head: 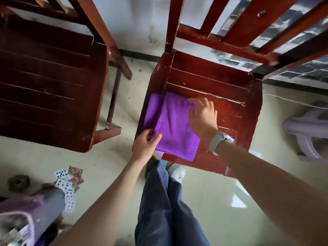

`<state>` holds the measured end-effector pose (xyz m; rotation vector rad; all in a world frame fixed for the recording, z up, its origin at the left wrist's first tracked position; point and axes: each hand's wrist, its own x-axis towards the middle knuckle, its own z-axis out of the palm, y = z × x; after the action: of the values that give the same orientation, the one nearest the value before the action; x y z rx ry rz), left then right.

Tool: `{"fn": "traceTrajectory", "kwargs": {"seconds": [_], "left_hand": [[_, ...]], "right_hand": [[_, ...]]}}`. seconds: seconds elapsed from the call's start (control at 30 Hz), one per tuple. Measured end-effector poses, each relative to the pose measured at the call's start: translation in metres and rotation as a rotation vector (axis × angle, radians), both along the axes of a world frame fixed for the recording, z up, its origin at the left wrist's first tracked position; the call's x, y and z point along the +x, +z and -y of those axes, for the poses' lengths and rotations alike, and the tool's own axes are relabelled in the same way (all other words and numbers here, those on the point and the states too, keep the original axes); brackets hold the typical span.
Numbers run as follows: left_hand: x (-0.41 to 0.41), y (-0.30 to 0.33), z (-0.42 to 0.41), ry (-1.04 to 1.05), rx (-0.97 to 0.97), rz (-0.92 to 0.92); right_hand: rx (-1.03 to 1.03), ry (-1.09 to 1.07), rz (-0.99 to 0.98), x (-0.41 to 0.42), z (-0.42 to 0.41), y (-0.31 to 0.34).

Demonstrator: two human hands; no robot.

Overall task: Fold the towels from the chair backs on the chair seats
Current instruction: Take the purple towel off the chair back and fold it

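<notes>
A purple towel (174,126) lies folded on the left front part of the right chair's red wooden seat (229,114); a lower layer sticks out along its left side. My left hand (145,146) pinches the towel's near left edge between thumb and fingers. My right hand (202,115), with a white band on the wrist, rests on the towel's far right corner, fingers bent over the cloth. No towel shows on the chair's back slats (236,22).
A second, darker wooden chair (46,82) stands to the left with a bare seat. Playing cards (70,183) lie scattered on the tiled floor. A pale plastic stool (308,132) sits at the right. My legs and white shoe stand before the chair.
</notes>
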<state>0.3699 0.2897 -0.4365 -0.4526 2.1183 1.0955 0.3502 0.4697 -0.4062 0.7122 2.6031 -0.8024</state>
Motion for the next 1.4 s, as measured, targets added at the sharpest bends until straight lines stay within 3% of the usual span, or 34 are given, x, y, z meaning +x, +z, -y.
{"fn": "traceTrajectory", "kwargs": {"seconds": [0.07, 0.13, 0.33, 0.63, 0.73, 0.83, 0.9, 1.03, 1.17, 1.4], "left_hand": [[0.0, 0.001, -0.004, -0.066, -0.125, -0.123], [0.001, 0.002, -0.005, -0.013, -0.121, -0.157], [0.014, 0.009, 0.001, 0.126, -0.18, -0.171], [0.009, -0.005, 0.013, 0.276, -0.245, -0.093], [0.009, -0.003, 0.017, 0.082, -0.307, -0.244], [0.012, -0.002, 0.019, -0.337, -0.451, -0.541], [0.008, -0.003, 0.016, -0.605, -0.454, -0.632], [-0.008, -0.018, 0.009, -0.932, -0.465, -0.621], [-0.014, -0.039, 0.018, -1.099, -0.475, -0.608], [-0.015, -0.036, 0.017, -1.092, -0.484, -0.584]], "right_hand": [[0.093, 0.139, 0.093, -0.011, -0.007, -0.007], [0.109, 0.212, 0.156, -0.022, -0.008, -0.013], [-0.011, 0.229, 0.047, -0.037, 0.011, -0.014], [0.023, 0.31, 0.074, -0.053, 0.027, -0.033], [0.11, 0.345, -0.009, -0.052, 0.027, -0.034], [0.259, 0.484, -0.298, -0.035, 0.022, -0.029], [0.35, 0.626, -0.388, -0.013, 0.019, -0.031], [0.557, 0.793, -0.171, 0.035, 0.023, -0.039], [0.493, 0.818, -0.076, 0.053, 0.015, -0.057], [0.418, 0.822, -0.111, 0.051, 0.006, -0.061]]}}
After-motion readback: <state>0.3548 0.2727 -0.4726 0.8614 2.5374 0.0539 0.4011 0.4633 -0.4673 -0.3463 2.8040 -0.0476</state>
